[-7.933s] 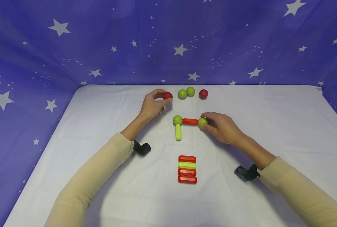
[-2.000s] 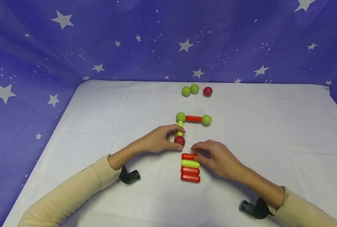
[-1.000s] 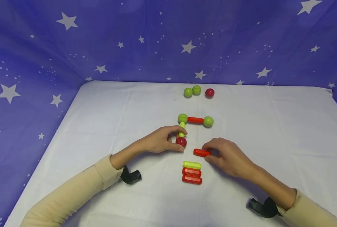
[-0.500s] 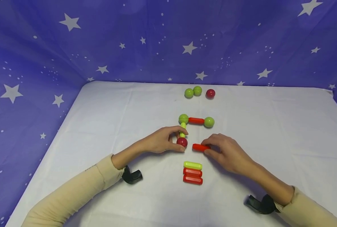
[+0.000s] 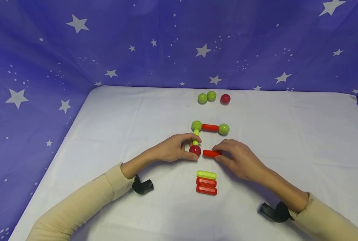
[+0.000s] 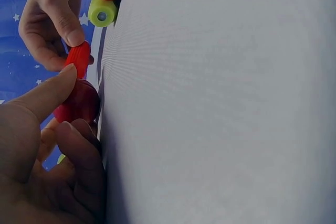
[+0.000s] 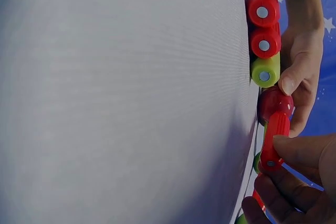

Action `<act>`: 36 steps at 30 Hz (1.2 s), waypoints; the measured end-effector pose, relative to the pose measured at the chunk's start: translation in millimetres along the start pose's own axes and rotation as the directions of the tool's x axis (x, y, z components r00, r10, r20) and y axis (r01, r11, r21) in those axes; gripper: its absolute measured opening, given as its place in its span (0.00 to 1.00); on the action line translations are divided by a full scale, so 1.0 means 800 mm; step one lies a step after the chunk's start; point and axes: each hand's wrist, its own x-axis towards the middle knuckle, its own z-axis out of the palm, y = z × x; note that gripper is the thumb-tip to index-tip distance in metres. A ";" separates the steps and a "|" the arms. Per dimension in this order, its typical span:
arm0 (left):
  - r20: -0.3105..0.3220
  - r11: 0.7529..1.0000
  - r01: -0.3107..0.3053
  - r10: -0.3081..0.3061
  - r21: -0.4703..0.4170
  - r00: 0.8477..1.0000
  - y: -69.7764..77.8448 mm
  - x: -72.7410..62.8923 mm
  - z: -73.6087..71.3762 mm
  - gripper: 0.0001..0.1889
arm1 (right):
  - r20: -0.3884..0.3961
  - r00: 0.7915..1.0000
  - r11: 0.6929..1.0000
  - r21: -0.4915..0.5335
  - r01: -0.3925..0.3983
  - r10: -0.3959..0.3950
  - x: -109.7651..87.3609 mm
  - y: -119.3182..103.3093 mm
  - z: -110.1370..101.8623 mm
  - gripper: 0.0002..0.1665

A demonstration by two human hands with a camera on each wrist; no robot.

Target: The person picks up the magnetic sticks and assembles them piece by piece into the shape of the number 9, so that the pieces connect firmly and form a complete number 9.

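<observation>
In the head view my left hand holds a red ball between thumb and fingers, at the near end of a yellow-green rod. That rod runs back to a green ball, from which a red connecting rod reaches a second green ball. My right hand pinches a loose red rod by its right end. Its free end points at the red ball, a narrow gap away in the head view. In the right wrist view the pinched rod overlaps the ball.
Nearer the body lie a yellow-green rod and two red rods, side by side, with grey metal discs in their ends. Two green balls and a red ball sit near the back edge of the white-covered table.
My left hand has brought the red ball from the back to the yellow-green rod's end. My right hand has left the green ball, taken the farthest red rod from the row and moved it beside the red ball.
</observation>
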 end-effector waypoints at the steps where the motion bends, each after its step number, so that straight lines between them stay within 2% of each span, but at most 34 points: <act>1: 0.000 1.000 0.001 -0.001 0.000 1.000 0.000 0.000 0.000 0.27 | 0.001 1.000 1.000 -0.003 0.001 -0.001 0.001 0.000 0.000 0.17; 12: 0.003 1.000 -0.010 0.010 -0.001 1.000 0.001 0.000 -0.001 0.27 | 0.011 1.000 0.999 -0.037 -0.001 0.001 0.006 -0.003 0.004 0.16; 36: 0.004 1.000 -0.007 0.007 -0.004 1.000 0.001 -0.001 -0.001 0.27 | 0.003 1.000 0.999 -0.041 -0.018 0.019 0.009 0.000 0.007 0.17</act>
